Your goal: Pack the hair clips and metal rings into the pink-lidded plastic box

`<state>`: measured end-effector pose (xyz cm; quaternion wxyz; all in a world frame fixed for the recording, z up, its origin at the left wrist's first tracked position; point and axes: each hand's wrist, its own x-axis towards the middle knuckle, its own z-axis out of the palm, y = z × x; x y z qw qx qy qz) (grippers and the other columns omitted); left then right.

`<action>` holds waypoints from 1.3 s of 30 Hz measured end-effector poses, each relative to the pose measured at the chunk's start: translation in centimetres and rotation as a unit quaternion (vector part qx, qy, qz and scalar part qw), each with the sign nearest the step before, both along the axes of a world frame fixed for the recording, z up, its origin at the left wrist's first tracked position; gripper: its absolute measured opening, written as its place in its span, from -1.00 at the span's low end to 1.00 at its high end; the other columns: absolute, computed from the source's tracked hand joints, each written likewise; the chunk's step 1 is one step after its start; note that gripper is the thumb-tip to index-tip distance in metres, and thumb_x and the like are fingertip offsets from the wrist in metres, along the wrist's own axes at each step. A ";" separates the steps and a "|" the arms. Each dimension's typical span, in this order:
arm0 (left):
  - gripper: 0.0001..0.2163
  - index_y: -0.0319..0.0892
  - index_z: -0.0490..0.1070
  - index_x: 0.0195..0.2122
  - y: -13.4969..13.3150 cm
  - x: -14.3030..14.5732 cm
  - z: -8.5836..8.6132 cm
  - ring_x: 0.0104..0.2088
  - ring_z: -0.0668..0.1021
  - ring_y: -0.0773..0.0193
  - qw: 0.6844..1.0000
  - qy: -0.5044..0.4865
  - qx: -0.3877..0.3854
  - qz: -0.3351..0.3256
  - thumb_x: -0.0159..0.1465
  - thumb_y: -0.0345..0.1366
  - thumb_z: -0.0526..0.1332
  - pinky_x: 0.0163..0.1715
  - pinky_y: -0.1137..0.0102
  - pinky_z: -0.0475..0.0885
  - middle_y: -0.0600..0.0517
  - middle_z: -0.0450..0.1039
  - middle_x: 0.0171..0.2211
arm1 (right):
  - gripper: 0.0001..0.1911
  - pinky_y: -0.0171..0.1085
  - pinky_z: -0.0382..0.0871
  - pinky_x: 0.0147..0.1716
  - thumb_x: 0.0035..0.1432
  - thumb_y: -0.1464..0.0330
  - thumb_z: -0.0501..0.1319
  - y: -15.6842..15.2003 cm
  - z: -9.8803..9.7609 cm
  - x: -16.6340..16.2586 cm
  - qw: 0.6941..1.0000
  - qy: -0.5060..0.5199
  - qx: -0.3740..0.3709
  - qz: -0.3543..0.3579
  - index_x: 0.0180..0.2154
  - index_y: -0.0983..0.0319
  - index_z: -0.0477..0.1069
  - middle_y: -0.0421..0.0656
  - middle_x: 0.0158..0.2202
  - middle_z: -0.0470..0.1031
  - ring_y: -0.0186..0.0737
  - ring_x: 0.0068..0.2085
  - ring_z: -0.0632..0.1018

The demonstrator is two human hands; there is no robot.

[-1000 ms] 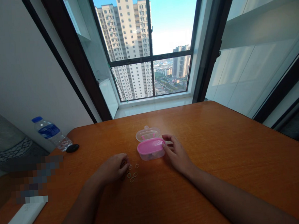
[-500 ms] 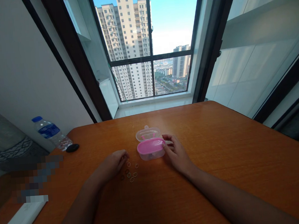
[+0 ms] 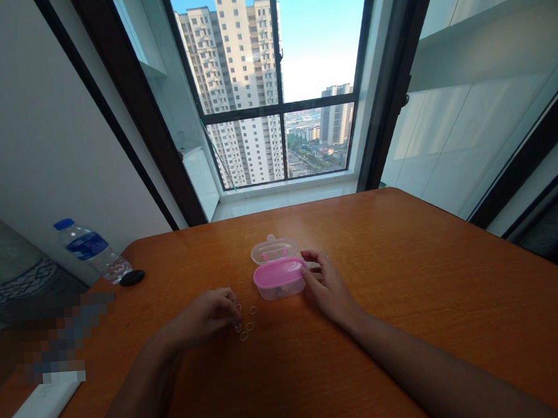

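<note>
A small clear plastic box [image 3: 281, 291] with a pink rim and pink inner cover [image 3: 278, 273] stands on the table. Its clear lid [image 3: 273, 250] is flipped back behind it. Around the box's right end my right hand [image 3: 326, 285] is closed, thumb at the front and fingers behind. My left hand [image 3: 219, 312] is curled down over a group of small rings, like little elastic bands [image 3: 250, 327], just in front and to the left of the box. Its fingertips are pressed together and hide some of the rings; whether one is pinched I cannot make out.
The brown wooden table [image 3: 382, 259] reaches back to a window. At its left edge stand a water bottle [image 3: 90, 246] with a blue cap and a black round object [image 3: 131, 278]. A white strip-shaped object [image 3: 39, 407] lies front left, beside a blurred patch.
My left hand has turned and moved down over the rings, covering the darker ones. My right hand stays on the box. The whole view has shifted slightly.
</note>
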<state>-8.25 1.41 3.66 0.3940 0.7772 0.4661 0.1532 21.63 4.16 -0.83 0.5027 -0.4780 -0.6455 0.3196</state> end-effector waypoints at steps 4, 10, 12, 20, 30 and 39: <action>-0.82 -0.14 0.61 -0.41 0.3 0.0 -0.4 -0.34 0.49 0.27 0.999 0.045 0.017 -0.019 0.21 -0.22 0.24 -0.35 0.44 0.41 -0.01 0.41 -0.31 | -0.65 -0.05 0.46 -0.02 0.30 0.19 0.12 0.0 0.0 0.0 1.000 0.002 0.003 -0.002 0.05 0.19 0.31 -0.02 0.08 0.40 -0.07 0.00 0.51; -0.85 -0.14 0.58 -0.38 0.4 0.2 -0.5 -0.32 0.48 0.26 0.995 0.091 0.025 -0.030 0.20 -0.27 0.22 -0.30 0.43 0.38 0.02 0.40 -0.32 | -0.65 -0.06 0.46 -0.03 0.30 0.17 0.12 -0.1 0.0 0.0 1.000 0.003 0.007 -0.006 0.05 0.17 0.31 -0.03 0.07 0.41 -0.07 0.00 0.51; -0.86 -0.16 0.54 -0.41 0.4 0.3 -0.5 -0.32 0.47 0.27 0.994 0.101 0.029 -0.035 0.21 -0.29 0.19 -0.29 0.43 0.37 0.03 0.40 -0.32 | -0.65 -0.07 0.46 -0.03 0.30 0.17 0.11 0.0 -0.1 0.0 1.000 0.002 0.009 -0.007 0.05 0.17 0.31 -0.03 0.08 0.40 -0.08 0.00 0.51; -0.87 -0.17 0.34 -0.27 -0.1 1.1 -0.4 -0.46 0.37 0.37 0.996 -0.073 -0.043 0.027 0.30 -0.22 0.12 -0.48 0.48 0.34 0.06 0.34 -0.34 | -0.71 -0.01 0.38 0.03 0.30 0.23 0.11 -0.7 1.1 0.0 0.994 -0.036 0.089 -0.042 0.02 0.16 0.33 -0.02 0.04 0.41 -0.03 0.03 0.47; -0.77 -0.22 0.49 -0.40 -1.3 8.0 -3.0 -0.43 0.53 0.30 0.931 -0.334 -0.052 0.139 0.09 -0.16 0.41 -0.37 0.41 0.43 0.02 0.54 -0.45 | -0.78 -0.05 0.36 -0.13 0.11 0.21 0.34 -3.8 3.4 -0.3 0.928 -0.189 0.277 0.162 -0.17 0.05 0.47 -0.16 -0.26 0.58 -0.06 -0.20 0.54; -0.71 -0.19 0.43 -0.44 -1.7 9.2 -2.9 -0.43 0.60 0.27 0.895 -0.396 -0.075 0.192 0.00 -0.14 0.48 -0.33 0.40 0.49 0.05 0.61 -0.47 | -0.83 -0.11 0.37 -0.15 0.21 0.30 0.30 -3.2 2.8 -0.4 0.923 -0.199 0.304 0.125 -0.13 0.04 0.51 -0.18 -0.23 0.60 -0.13 -0.20 0.55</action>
